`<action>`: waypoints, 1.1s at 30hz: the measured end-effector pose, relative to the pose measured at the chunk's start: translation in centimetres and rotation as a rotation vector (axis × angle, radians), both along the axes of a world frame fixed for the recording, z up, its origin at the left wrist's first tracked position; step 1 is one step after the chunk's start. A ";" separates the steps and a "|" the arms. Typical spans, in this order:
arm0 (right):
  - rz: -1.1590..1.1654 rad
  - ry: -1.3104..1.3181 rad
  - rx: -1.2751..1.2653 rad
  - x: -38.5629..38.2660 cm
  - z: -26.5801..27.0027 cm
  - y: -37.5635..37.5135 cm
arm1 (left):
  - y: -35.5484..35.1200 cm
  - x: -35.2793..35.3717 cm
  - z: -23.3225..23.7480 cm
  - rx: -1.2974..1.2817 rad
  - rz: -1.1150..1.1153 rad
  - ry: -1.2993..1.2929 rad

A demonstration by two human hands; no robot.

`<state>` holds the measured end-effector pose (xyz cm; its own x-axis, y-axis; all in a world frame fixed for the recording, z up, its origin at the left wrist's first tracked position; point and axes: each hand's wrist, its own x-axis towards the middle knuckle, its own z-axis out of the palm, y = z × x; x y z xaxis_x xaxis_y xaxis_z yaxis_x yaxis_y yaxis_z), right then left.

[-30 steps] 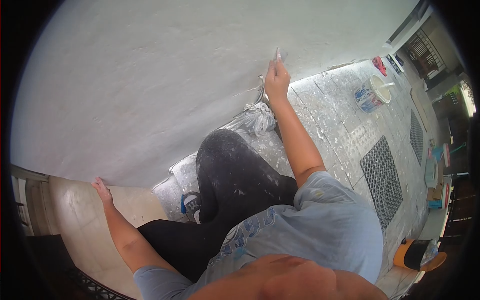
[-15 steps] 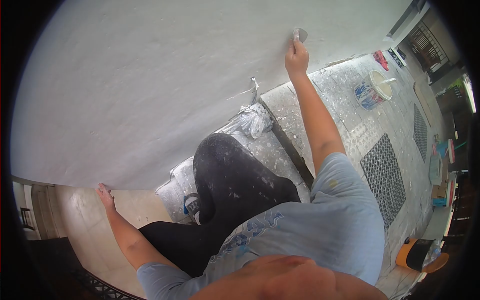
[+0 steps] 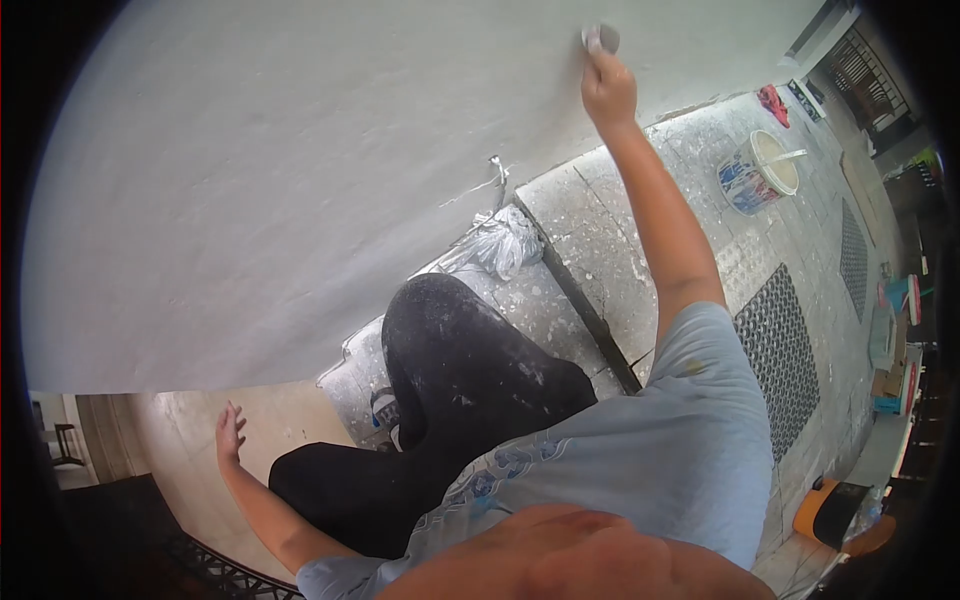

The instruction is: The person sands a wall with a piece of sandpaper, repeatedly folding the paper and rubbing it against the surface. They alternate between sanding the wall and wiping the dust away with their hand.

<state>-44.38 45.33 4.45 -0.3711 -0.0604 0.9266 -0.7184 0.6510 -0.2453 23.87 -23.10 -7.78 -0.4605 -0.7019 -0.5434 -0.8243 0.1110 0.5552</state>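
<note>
High on the pale grey wall (image 3: 300,180), my right hand (image 3: 609,88) is closed round the handle of a putty knife (image 3: 607,38). The knife's grey blade lies at the wall surface, slightly blurred. My left hand (image 3: 230,432) hangs just below the wall's lower left edge, apart from it, fingers loosely spread and holding nothing. Between the two arms, my bent knee in dust-spotted black trousers (image 3: 450,350) is near the wall.
A bucket (image 3: 750,180) with a pale stick across its top stands on the spattered tiles to the right. Crumpled plastic (image 3: 505,243) lies by the step edge (image 3: 585,305). Perforated mats (image 3: 778,360), a red cloth (image 3: 773,105) and an orange-black container (image 3: 830,512) are farther right.
My right hand has moved up along the wall with the putty knife. My left hand has come away from the wall's edge and dropped lower.
</note>
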 end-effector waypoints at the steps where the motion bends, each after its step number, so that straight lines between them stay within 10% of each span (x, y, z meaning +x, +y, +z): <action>1: -0.010 0.017 -0.012 -0.4 1.7 0.0 | 1.0 0.9 -0.2 0.000 0.032 -0.014; 10: 0.035 -0.045 -0.006 0.4 -2.2 0.3 | 4.1 9.8 -3.9 0.261 0.482 0.182; 27: 0.080 0.039 -0.068 -0.3 3.7 0.3 | 6.4 2.6 -1.3 0.187 0.245 0.034; 33: 0.074 -0.108 -0.010 0.3 -3.2 1.1 | 6.6 3.2 -1.6 0.160 0.284 0.047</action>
<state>-44.12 46.44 1.20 -0.4640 -0.0821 0.8820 -0.7334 0.5941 -0.3305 27.05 -16.55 -9.34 -0.2860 -0.7130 -0.6402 -0.7829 -0.2113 0.5852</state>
